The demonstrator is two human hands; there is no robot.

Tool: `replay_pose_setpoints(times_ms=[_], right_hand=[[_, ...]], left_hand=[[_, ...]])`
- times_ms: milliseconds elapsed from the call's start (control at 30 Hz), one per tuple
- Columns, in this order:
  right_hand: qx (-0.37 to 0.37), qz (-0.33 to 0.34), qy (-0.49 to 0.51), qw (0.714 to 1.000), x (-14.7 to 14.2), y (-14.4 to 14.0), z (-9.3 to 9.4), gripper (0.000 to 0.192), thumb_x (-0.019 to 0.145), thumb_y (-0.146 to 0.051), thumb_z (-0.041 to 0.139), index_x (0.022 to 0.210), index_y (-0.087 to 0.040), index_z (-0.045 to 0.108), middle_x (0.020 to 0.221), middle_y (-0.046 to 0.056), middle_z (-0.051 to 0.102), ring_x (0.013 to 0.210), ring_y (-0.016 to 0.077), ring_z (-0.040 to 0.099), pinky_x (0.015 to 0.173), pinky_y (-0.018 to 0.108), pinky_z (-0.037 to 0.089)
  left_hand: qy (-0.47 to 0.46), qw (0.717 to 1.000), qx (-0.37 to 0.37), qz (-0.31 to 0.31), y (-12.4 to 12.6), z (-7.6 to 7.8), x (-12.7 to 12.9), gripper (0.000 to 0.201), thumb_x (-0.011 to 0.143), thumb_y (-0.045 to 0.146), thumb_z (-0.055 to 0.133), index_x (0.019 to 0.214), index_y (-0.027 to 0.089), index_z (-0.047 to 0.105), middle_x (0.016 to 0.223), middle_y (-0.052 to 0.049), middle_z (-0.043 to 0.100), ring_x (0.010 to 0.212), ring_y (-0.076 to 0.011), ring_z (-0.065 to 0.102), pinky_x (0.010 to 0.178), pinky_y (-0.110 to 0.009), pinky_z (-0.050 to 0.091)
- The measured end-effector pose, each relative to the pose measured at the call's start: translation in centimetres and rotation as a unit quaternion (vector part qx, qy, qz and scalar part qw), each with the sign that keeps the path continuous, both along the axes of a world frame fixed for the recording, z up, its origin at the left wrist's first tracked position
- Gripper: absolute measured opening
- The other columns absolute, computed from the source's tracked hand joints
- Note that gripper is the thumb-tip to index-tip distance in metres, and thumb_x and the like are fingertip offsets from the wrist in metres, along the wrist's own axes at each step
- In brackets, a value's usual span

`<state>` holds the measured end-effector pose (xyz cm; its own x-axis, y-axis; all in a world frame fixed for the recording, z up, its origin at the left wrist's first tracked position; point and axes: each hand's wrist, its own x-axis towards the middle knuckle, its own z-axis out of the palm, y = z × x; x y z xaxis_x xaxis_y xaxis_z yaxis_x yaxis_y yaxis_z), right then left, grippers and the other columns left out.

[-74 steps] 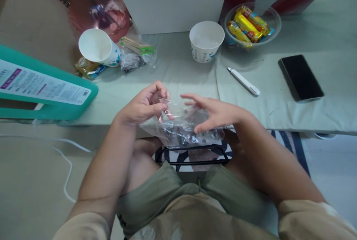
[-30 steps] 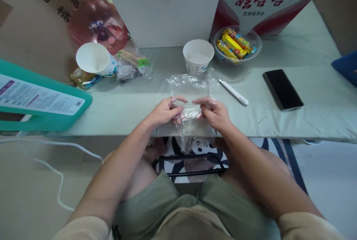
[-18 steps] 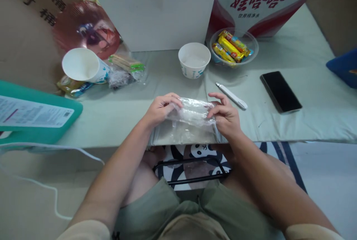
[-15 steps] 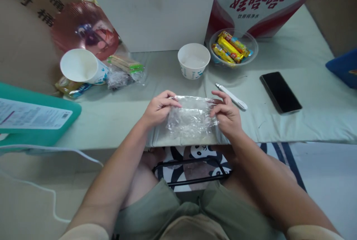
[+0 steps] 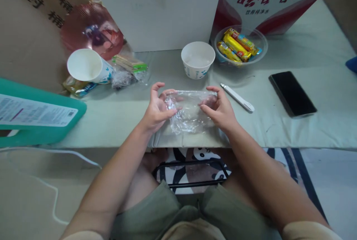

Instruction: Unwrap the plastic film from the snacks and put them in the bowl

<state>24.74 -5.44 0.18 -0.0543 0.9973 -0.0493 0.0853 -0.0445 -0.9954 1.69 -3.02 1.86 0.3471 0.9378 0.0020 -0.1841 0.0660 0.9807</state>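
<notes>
A crinkled clear plastic bag (image 5: 189,115) is stretched between my two hands above the table's front edge. My left hand (image 5: 158,110) grips its left side, with thumb in front and some fingers behind or inside the film. On the other side my right hand (image 5: 219,108) pinches the bag with thumb and fingers, partly seen through the plastic. Beyond the bag stands a white paper bowl (image 5: 198,61) with a blue pattern. Right of my right hand lies a white utility knife (image 5: 237,97).
A clear bowl of yellow-wrapped snacks (image 5: 241,46) and a black phone (image 5: 292,93) are on the right. To the left are a tipped paper cup (image 5: 89,67), bagged wooden sticks (image 5: 129,63) and a green jug (image 5: 41,113). Boxes (image 5: 156,9) line the back.
Both hands have shifted their hold on the bag; the left fingers are raised and more spread, the right fingers further inward. The view has shifted slightly.
</notes>
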Motion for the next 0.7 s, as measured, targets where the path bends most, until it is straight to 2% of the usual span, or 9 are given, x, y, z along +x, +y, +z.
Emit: replay_pose_setpoints(times_ms=[67, 100, 167, 233, 333, 433, 533, 600, 700], right_hand=[[0.006, -0.031, 0.038, 0.999, 0.0, 0.0, 0.3, 0.062, 0.077, -0.04, 0.072, 0.131, -0.03, 0.041, 0.088, 0.0, 0.062, 0.085, 0.0212, 0.066, 0.095, 0.045, 0.057], [0.008, -0.045, 0.06, 0.997, 0.1, 0.0, 0.3, 0.064, 0.076, -0.042, 0.072, 0.131, -0.031, 0.041, 0.09, 0.0, 0.062, 0.086, 0.0205, 0.066, 0.093, 0.043, 0.057], [-0.007, -0.048, 0.088, 0.995, 0.3, 0.0, 0.4, 0.064, 0.074, -0.046, 0.074, 0.128, -0.031, 0.044, 0.099, 0.002, 0.065, 0.09, 0.02, 0.067, 0.09, 0.04, 0.058], [-0.041, -0.015, 0.061, 0.997, 0.5, -0.2, 0.5, 0.052, 0.074, -0.049, 0.074, 0.116, -0.027, 0.054, 0.101, 0.004, 0.068, 0.088, 0.0193, 0.068, 0.081, 0.036, 0.057], [-0.1, 0.03, 0.019, 0.994, 0.8, -0.5, 0.6, 0.035, 0.079, -0.048, 0.068, 0.103, -0.024, 0.061, 0.074, -0.001, 0.065, 0.066, 0.0162, 0.062, 0.064, 0.031, 0.051], [-0.123, 0.009, 0.089, 0.988, 1.0, -0.9, 0.7, 0.033, 0.077, -0.045, 0.066, 0.104, -0.026, 0.063, 0.061, -0.006, 0.058, 0.053, 0.0145, 0.054, 0.054, 0.029, 0.044], [-0.109, -0.013, 0.13, 0.985, 1.4, -1.0, 0.7, 0.018, 0.069, -0.036, 0.064, 0.082, -0.024, 0.066, 0.066, -0.002, 0.062, 0.054, 0.0138, 0.051, 0.053, 0.029, 0.041], [-0.091, 0.011, 0.123, 0.988, 1.7, -1.0, 0.8, 0.019, 0.069, -0.039, 0.058, 0.071, -0.022, 0.066, 0.069, 0.003, 0.064, 0.06, 0.0171, 0.054, 0.058, 0.033, 0.043], [-0.07, 0.027, 0.069, 0.995, 1.6, -0.8, 0.8, 0.035, 0.079, -0.053, 0.053, 0.068, -0.021, 0.063, 0.073, 0.006, 0.064, 0.073, 0.0207, 0.06, 0.068, 0.035, 0.047]], left_hand=[[0.002, 0.991, -0.125, -0.044, 0.1, 0.0, 0.4, 0.069, 0.063, 0.033, 0.092, 0.122, 0.029, 0.058, 0.117, -0.005, 0.071, 0.098, -0.0204, 0.073, 0.087, -0.036, 0.06], [0.024, 0.983, -0.17, -0.064, 0.2, -0.1, 0.6, 0.06, 0.065, 0.035, 0.091, 0.116, 0.023, 0.061, 0.11, -0.008, 0.074, 0.093, -0.0203, 0.075, 0.084, -0.034, 0.061], [0.06, 0.974, -0.21, -0.067, 0.4, 0.0, 1.0, 0.041, 0.071, 0.036, 0.087, 0.099, 0.016, 0.064, 0.093, -0.009, 0.077, 0.082, -0.019, 0.075, 0.077, -0.03, 0.06], [0.075, 0.977, -0.195, -0.049, 0.6, 0.1, 1.2, 0.034, 0.074, 0.035, 0.083, 0.094, 0.016, 0.063, 0.082, -0.007, 0.077, 0.074, -0.0178, 0.075, 0.069, -0.027, 0.058], [0.093, 0.981, -0.162, -0.052, 0.7, 0.3, 1.2, 0.037, 0.078, 0.035, 0.08, 0.107, 0.022, 0.061, 0.065, 0.001, 0.072, 0.056, -0.0161, 0.068, 0.052, -0.024, 0.052], [0.052, 0.982, -0.172, -0.049, 0.8, 0.6, 0.7, 0.038, 0.076, 0.033, 0.079, 0.108, 0.028, 0.06, 0.056, 0.007, 0.061, 0.044, -0.013, 0.057, 0.043, -0.022, 0.044], [-0.001, 0.983, -0.165, -0.075, 1.0, 1.0, 0.1, 0.021, 0.071, 0.037, 0.075, 0.081, 0.021, 0.066, 0.062, 0.001, 0.061, 0.049, -0.0118, 0.055, 0.045, -0.024, 0.043], [0.006, 0.984, -0.146, -0.105, 1.2, 1.2, -0.1, 0.031, 0.072, 0.047, 0.068, 0.065, 0.017, 0.065, 0.063, -0.004, 0.061, 0.053, -0.0138, 0.056, 0.048, -0.027, 0.044], [0.106, 0.988, -0.095, -0.067, 1.5, 0.9, -0.2, 0.03, 0.071, 0.044, 0.072, 0.069, 0.017, 0.06, 0.064, 0.0, 0.056, 0.055, -0.0108, 0.051, 0.05, -0.024, 0.04]])
